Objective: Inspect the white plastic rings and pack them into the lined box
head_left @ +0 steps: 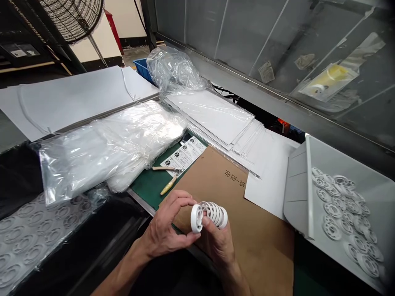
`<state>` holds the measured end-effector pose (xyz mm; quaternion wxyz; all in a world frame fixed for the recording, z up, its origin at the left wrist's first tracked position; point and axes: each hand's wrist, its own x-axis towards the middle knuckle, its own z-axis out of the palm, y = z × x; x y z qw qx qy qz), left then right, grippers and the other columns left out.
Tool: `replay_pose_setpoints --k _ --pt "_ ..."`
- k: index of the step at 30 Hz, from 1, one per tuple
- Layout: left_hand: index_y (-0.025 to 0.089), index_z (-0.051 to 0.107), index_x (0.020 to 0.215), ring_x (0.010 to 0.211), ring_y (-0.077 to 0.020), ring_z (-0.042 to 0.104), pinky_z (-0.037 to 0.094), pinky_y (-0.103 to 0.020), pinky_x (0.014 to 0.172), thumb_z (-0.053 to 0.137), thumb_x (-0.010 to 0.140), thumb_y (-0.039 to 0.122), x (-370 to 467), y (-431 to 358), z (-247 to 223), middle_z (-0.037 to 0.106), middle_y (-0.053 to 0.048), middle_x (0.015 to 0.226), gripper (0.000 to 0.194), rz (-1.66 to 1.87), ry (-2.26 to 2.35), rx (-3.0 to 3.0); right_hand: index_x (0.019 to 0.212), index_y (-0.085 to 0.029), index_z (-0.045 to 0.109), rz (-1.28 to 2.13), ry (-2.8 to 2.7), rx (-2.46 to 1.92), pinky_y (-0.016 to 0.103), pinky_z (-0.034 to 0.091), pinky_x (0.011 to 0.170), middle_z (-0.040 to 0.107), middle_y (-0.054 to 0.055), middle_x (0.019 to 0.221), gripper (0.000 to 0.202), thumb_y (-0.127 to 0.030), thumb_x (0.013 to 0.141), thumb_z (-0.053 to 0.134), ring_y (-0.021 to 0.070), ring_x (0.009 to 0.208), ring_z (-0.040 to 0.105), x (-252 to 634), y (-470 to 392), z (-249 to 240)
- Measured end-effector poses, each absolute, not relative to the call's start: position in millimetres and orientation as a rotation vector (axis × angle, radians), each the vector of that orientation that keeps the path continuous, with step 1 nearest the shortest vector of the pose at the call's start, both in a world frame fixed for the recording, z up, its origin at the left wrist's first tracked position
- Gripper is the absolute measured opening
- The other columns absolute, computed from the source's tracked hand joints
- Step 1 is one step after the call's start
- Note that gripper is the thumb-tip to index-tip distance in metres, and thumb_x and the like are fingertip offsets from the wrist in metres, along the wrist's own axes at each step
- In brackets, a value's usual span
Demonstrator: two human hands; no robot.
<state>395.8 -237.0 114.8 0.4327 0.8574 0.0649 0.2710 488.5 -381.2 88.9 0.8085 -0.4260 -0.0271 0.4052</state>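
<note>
Between thumb and fingers, my left hand (168,226) grips one white plastic ring (196,218) by its rim. My right hand (220,240) holds a row of several more white rings (215,213), lined up side by side, with its thumb near the left-hand ring. The two groups sit close together; whether they touch I cannot tell. Below them lies a sheet of brown cardboard (262,242) with printed characters. A pair of nippers (169,187) with pale yellow handles rests just beyond the left hand, beside a printed label sheet (183,154).
A grey bin (298,185) with many white rings (347,209) stands at right. Clear plastic bags (114,144) and white sheets (212,115) lie behind the cardboard. Bagged rings (27,238) sit at lower left. A grey panel (247,33) rises at the back.
</note>
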Motion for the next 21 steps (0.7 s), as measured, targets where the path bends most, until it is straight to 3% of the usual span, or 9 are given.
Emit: replay_pose_setpoints --k 9,21 --pt "0.021 0.064 0.114 0.102 -0.022 0.066 0.055 -0.033 0.09 0.088 0.075 0.029 395.0 -233.3 116.4 0.066 -0.006 0.11 0.046 0.604 0.235 2.024 0.098 -0.019 0.08 0.852 -0.058 -1.037 0.029 0.058 0.073 0.073 0.005 0.089 0.03 -0.036 0.077 0.091 0.0187 0.079 0.064 487.8 -384.4 89.1" --pt "0.019 0.068 0.107 0.094 -0.0217 0.067 0.055 -0.033 0.084 0.085 0.079 0.042 392.0 -234.0 117.3 0.068 -0.006 0.102 0.04 0.555 0.287 1.954 0.103 -0.021 0.08 0.874 -0.107 -1.026 0.025 0.055 0.072 0.071 0.003 0.088 0.025 -0.035 0.083 0.087 0.0162 0.078 0.061 485.7 -390.5 86.5"
